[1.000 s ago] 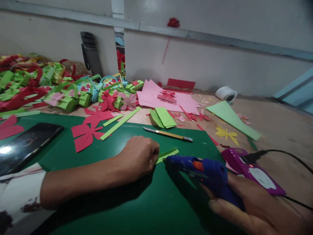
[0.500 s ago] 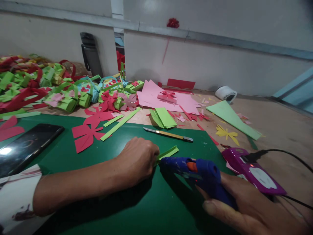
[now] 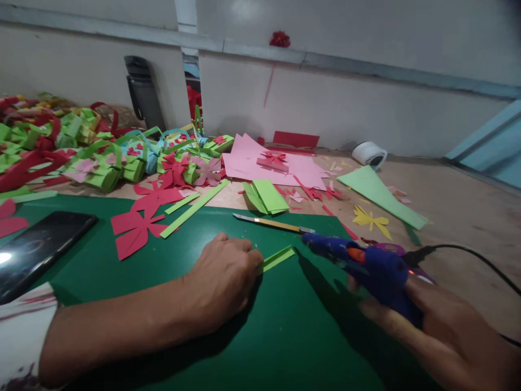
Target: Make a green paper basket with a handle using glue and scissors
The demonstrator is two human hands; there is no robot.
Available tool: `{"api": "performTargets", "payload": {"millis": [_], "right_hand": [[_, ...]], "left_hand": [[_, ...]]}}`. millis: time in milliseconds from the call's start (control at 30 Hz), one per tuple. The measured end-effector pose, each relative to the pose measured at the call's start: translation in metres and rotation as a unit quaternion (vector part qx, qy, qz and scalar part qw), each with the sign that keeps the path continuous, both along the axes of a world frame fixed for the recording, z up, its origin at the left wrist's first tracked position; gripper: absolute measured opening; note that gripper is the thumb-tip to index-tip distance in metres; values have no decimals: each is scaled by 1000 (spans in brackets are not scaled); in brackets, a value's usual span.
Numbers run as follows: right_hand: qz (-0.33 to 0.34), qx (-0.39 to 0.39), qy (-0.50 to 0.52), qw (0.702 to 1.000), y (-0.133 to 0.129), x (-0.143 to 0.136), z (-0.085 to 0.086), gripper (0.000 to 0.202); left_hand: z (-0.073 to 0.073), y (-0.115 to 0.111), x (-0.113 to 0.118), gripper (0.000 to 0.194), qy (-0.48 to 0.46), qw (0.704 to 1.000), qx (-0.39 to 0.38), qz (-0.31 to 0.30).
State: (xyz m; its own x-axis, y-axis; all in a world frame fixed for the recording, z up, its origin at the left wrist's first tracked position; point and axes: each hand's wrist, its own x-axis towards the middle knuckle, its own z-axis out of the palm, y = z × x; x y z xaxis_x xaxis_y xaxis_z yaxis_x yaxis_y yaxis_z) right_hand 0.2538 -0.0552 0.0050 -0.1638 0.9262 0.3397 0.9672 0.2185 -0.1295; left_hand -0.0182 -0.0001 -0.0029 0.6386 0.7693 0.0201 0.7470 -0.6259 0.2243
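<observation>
Head view, and the left hand (image 3: 226, 277) has its fingers curled closed on one end of the folded green paper strip (image 3: 279, 260), fingertips hidden, the other end poking out rightward over the dark green mat (image 3: 260, 353)! The right hand (image 3: 448, 326) grips the blue glue gun (image 3: 370, 263), nozzle clear of the strip, near the craft knife's (image 3: 272, 223) end. Red paper flowers (image 3: 132, 233) lie beyond the left forearm.

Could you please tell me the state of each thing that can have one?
Hot glue gun: held up in right hand
Green paper strip: creased lengthwise, in left hand
Craft knife: blade out
Smartphone: face up, screen dark
Bottle: standing, capped
Purple extension socket: red light on
</observation>
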Motion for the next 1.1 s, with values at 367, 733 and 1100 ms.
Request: {"api": "performTargets", "payload": {"millis": [367,733,1100], "right_hand": [[-6,99,-329,939,17,-9,-7,50],[99,142,-292,941,20,-26,-5,37],[186,35,-145,971,18,-82,-17,53]], "left_hand": [[-6,-8,-2,25,51,997,41,-50],[-9,-12,0,22,78,992,82,-57],[-5,-14,6,18,73,993,53,-82]]}}
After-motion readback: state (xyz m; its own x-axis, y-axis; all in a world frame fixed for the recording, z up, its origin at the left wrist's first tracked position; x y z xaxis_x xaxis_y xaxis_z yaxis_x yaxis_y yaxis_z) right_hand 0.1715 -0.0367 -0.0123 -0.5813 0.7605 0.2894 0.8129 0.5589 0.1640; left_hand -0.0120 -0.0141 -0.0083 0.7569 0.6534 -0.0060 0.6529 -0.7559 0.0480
